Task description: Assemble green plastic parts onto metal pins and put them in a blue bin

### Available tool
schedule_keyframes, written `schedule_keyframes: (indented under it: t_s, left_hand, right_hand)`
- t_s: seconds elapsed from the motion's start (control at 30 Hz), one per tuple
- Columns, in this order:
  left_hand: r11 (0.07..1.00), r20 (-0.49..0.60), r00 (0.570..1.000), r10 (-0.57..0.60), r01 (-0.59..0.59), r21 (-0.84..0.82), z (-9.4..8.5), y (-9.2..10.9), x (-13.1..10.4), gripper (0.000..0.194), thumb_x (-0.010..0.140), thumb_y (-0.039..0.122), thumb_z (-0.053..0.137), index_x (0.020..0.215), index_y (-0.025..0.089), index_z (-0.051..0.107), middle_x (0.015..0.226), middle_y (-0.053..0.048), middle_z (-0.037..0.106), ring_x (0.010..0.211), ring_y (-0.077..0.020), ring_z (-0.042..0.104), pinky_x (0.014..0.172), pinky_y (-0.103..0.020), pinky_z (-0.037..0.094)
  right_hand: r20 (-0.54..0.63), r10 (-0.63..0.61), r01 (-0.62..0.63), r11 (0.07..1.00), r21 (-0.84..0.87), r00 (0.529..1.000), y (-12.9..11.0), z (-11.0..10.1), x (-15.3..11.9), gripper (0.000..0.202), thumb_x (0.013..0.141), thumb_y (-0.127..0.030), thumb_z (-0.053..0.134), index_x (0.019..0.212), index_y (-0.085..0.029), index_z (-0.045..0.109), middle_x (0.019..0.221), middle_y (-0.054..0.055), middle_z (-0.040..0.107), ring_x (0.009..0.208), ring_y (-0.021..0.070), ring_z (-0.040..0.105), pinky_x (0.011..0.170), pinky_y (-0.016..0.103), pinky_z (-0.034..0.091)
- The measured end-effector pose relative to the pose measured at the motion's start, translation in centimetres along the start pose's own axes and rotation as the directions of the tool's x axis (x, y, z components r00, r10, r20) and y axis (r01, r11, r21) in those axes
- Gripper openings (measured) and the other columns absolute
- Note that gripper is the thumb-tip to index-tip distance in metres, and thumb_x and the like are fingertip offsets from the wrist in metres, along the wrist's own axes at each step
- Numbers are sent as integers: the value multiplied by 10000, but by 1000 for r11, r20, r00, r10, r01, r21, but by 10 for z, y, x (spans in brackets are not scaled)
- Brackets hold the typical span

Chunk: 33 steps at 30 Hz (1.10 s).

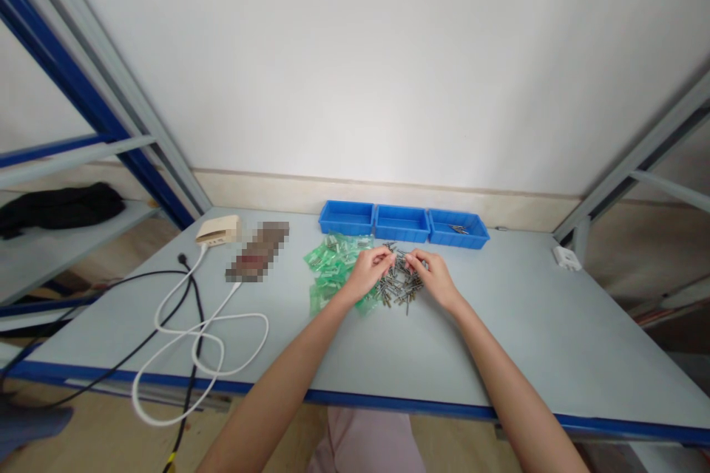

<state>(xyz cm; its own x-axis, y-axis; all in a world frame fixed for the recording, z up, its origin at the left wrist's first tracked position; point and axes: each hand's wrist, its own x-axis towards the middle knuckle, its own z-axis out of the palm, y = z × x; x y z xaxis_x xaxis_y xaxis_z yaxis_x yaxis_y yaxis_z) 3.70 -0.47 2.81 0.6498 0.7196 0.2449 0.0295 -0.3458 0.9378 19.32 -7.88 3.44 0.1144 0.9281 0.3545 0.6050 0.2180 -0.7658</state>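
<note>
My left hand [370, 271] is over the left side of a heap of thin metal pins or bolts [395, 290], thumb and fingertips pinched together. Facing it from the heap's right side, my right hand [436, 276] is also closed in a pinch. The fingertips nearly meet above the heap, and whatever lies between them is too small to make out. Small green plastic bags [328, 257] with metal pieces inside lie to the left, partly behind my left hand and forearm.
Three blue trays stand along the wall: a left tray [347, 228], a middle tray [401, 233] and a right tray [474, 240] with a few metal pieces. At left are a beige box [214, 229], a blurred-out object [258, 253] and a looped white cable [265, 332]. A white adapter [566, 259] sits at right.
</note>
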Motion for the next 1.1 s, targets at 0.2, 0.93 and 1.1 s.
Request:
schedule_keyframes:
  t_s: [0.2,0.93,1.1]
  left_hand:
    - [1000,31,999,-10,10,14,1,-1,0,400,845,459,445,604,143,488,469,46,384,455,-74,362,470,-205,282]
    - [995,-2,998,56,-55,81,1,-6,2,393,835,450,473,594,140,494,536,24,435,519,-86,386,516,-218,287]
    - [999,-49,998,38,-39,-23,-4,-9,5,339,874,456,403,787,153,526,482,61,365,436,-75,328,472,-208,261]
  right_hand:
    - [-54,61,-63,997,-38,997,8,7,-1,397,872,-435,414,571,-185,480,491,-34,460,495,115,413,521,235,288]
    - [-48,-33,32,999,-26,998,13,5,0,355,868,-430,429,641,-188,557,667,16,567,659,155,517,656,262,383]
    - [-157,-7,-12,992,-122,988,21,-19,24,427,873,-480,397,641,-180,592,696,26,619,693,164,548,670,258,382]
